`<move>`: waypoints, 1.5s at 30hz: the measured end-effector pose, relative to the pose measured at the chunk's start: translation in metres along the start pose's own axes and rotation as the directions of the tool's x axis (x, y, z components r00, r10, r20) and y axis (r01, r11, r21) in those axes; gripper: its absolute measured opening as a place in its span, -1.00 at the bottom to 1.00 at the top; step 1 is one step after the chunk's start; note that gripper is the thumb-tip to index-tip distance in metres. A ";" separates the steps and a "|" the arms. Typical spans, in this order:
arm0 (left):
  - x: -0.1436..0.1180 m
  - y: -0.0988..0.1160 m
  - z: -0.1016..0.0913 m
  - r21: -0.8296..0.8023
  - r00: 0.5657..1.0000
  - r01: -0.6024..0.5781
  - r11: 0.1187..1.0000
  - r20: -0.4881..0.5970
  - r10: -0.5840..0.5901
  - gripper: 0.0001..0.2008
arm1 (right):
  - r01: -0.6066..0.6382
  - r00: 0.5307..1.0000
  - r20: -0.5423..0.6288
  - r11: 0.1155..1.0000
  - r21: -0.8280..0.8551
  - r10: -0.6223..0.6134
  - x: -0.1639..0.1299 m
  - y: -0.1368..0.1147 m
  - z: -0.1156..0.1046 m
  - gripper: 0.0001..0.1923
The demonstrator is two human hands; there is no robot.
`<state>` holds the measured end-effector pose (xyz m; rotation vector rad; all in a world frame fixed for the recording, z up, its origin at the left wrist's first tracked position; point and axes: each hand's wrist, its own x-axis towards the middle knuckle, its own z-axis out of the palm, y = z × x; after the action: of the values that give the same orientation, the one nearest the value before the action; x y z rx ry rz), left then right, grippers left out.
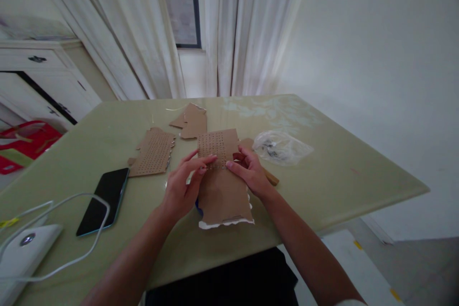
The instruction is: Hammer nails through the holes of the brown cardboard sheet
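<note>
Brown cardboard sheet: long axis near-far, holed end far. Right hand grips it; left hand, can't tell. Clear plastic bag, dark contents.

At left on the table, a dark phone, a white cable looped before it, and a white device with a silver disc. Beyond, a red bag, a white cabinet, and pale curtains flanking a window.

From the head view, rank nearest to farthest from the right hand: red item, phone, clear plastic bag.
1. Clear plastic bag: beyond and right of the right hand
2. Phone: left side of the table
3. Red item: far left, past the table
</note>
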<state>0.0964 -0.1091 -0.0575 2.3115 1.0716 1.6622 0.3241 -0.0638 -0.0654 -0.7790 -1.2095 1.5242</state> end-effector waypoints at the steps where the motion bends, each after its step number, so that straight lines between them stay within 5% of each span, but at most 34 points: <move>1: -0.001 0.002 0.000 -0.003 0.999 0.044 0.999 -0.022 -0.044 -0.79 | 0.008 1.000 -0.007 1.000 0.002 -0.008 0.000 0.001 0.000 -0.52; 4: 0.002 0.001 -0.003 -0.027 0.967 0.206 0.978 -0.145 -0.207 -0.86 | 0.026 0.998 -0.057 0.998 0.063 -0.022 0.003 0.001 0.000 -0.51; 7: 0.011 -0.013 -0.013 0.007 0.871 0.417 0.909 -0.291 -0.397 -0.82 | 0.056 0.993 -0.115 0.986 0.157 -0.038 0.006 -0.003 0.001 -0.50; 10: 0.017 -0.032 -0.025 0.340 0.788 0.606 0.719 -0.137 -0.600 -0.80 | 0.059 0.989 -0.146 0.972 0.227 -0.026 0.008 -0.008 0.001 -0.45; 14: 0.014 -0.044 -0.029 0.781 0.639 0.434 0.449 0.084 -0.765 -0.77 | 0.036 0.993 -0.118 0.963 0.268 -0.004 0.008 -0.011 -0.001 -0.41; 17: 0.008 -0.045 -0.026 0.835 0.610 0.340 0.432 0.153 -0.777 -0.75 | 0.033 0.996 -0.092 0.962 0.272 -0.008 0.007 -0.011 -0.001 -0.42; 22: 0.003 -0.050 -0.021 0.818 0.647 0.333 0.469 0.163 -0.744 -0.74 | 0.034 0.998 -0.060 0.964 0.265 -0.018 0.006 -0.010 -0.001 -0.43; 24: 0.004 -0.049 -0.017 0.714 0.743 0.375 0.590 0.149 -0.653 -0.75 | 0.025 0.999 -0.040 0.967 0.255 -0.015 0.005 -0.009 -0.001 -0.43; 27: 0.007 -0.040 -0.009 0.313 0.911 0.355 0.881 0.094 -0.401 -0.76 | -0.012 1.000 0.019 0.971 0.240 0.007 0.004 -0.008 -0.002 -0.39; 29: 0.007 -0.030 -0.003 0.065 0.964 0.250 0.966 0.073 -0.254 -0.79 | -0.030 0.998 0.058 0.972 0.234 0.017 0.002 -0.008 -0.003 -0.35; 32: 0.006 -0.017 0.004 -0.067 0.985 0.154 0.986 0.086 -0.148 -0.89 | -0.037 0.996 0.091 0.974 0.224 0.017 0.000 -0.008 -0.003 -0.31; 45: 0.007 -0.004 0.007 -0.064 0.985 0.153 0.986 0.089 -0.147 -0.90 | -0.070 0.992 0.116 0.979 0.189 0.048 0.003 -0.005 -0.004 -0.31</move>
<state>0.1016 -0.0997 -0.0566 2.1768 1.1205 1.5089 0.3284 -0.0601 -0.0612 -0.6133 -1.1068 1.7244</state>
